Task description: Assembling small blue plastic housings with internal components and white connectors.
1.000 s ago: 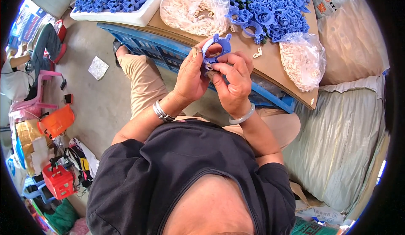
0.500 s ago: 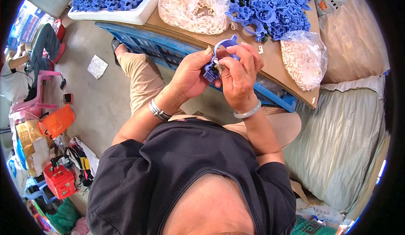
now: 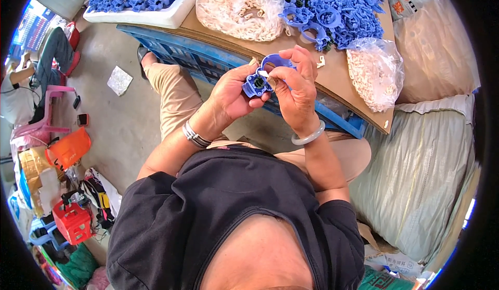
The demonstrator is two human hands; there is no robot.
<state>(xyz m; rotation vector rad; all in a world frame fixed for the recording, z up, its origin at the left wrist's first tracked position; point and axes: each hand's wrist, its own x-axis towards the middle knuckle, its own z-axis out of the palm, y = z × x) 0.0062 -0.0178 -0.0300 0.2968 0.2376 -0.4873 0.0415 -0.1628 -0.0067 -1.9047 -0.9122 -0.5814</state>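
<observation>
My left hand [image 3: 232,91] is closed around a blue plastic part [image 3: 254,87], a small boxy housing joined to an open ring. Something dark shows inside the housing, which faces up. My right hand [image 3: 295,93] pinches a small white plastic piece [image 3: 263,73] between thumb and forefinger, against the housing's upper edge. Its other fingers are raised beside the ring. Whether the white piece sits in the housing or only touches it, I cannot tell. Both hands are held above my lap, at the near edge of the cardboard-covered table [image 3: 221,41].
Blue parts lie heaped [image 3: 345,17] on the table, with more in a white foam tray [image 3: 171,19]. Two clear bags of whitish pieces [image 3: 236,17] stand nearby, the smaller bag [image 3: 371,76] at right. Large sacks [image 3: 416,170] flank my right; a person [image 3: 31,82] sits far left.
The blue part has turned in my left hand, so its housing now faces up and the dark inside shows. My right fingers have shifted, and the white piece is more plainly seen.
</observation>
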